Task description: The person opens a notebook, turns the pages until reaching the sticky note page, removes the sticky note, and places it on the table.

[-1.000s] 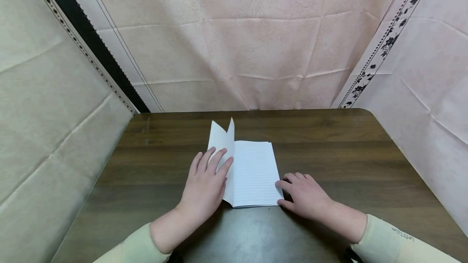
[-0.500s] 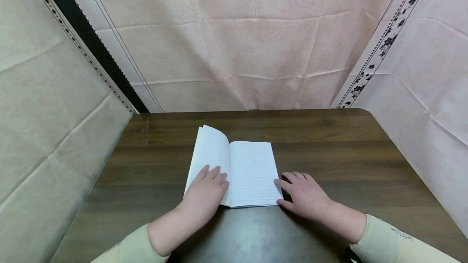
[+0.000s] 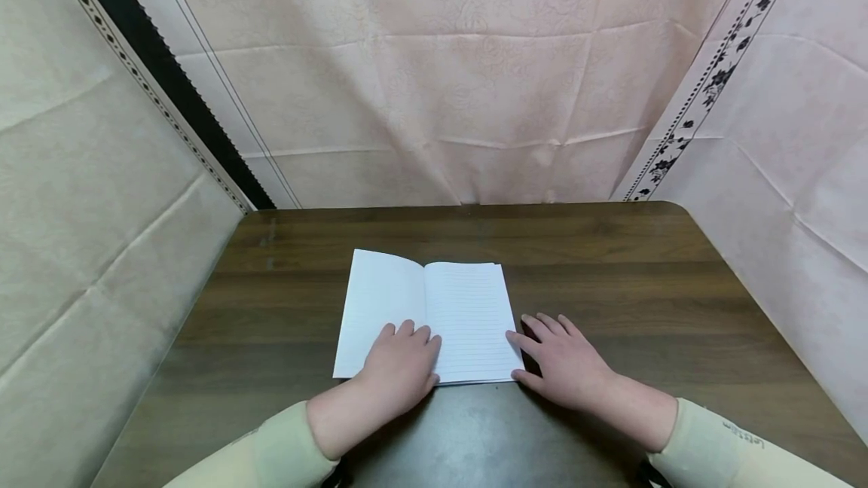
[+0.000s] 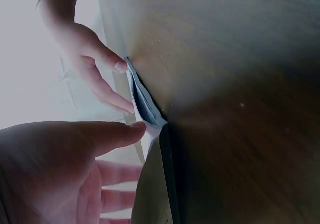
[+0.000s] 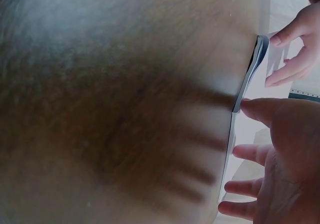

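Observation:
An open notebook [image 3: 468,307] lies on the brown wooden table, its right page lined and its left page plain white. My left hand [image 3: 400,367] rests on the lower part of the spread, close to the fold, with its fingers pointing up the page. At the lower right corner, my right hand [image 3: 570,367] touches the page edge with thumb and index finger; its other fingers reach out onto the table. The left wrist view shows the notebook's lower edge [image 4: 145,99] with pages bulging slightly near the left thumb. In the right wrist view, the right hand's fingers [image 5: 245,186] are spread.
The wooden table [image 3: 271,307] extends around the notebook on all sides, with a rounded far right corner. Pale patterned cloth [image 3: 461,96] hangs behind it, and more cloth covers the left and right sides.
The left page, half raised one second ago, has come down to the left and lies nearly flat. My left hand moved down, then right toward the fold. The right hand stays almost still.

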The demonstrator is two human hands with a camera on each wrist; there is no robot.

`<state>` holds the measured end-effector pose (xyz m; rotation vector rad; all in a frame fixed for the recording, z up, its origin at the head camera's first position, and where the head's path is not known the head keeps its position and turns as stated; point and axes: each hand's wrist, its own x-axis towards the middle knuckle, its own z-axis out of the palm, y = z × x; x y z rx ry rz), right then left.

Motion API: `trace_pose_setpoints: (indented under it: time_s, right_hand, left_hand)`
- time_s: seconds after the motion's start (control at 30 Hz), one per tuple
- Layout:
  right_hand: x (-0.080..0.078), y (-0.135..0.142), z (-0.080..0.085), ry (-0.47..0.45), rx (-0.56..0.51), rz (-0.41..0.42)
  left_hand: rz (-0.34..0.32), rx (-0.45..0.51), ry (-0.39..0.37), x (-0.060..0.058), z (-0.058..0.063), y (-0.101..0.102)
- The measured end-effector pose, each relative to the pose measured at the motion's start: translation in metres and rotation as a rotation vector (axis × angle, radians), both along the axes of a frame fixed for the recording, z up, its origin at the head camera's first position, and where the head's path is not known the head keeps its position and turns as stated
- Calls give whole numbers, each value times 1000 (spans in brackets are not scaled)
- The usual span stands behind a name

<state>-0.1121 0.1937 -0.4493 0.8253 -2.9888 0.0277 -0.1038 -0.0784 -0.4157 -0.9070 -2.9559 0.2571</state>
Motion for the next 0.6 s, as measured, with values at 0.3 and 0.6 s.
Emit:
trace_pose_setpoints:
  time_s: [0.3,0.6]
  right_hand:
    - [1,1,0,-23,4,-18]
    - [1,1,0,-34,1,-27]
  left_hand:
    - [74,-39,-66,-7,-3,9]
    - [95,-29,-99,-11,-9,13]
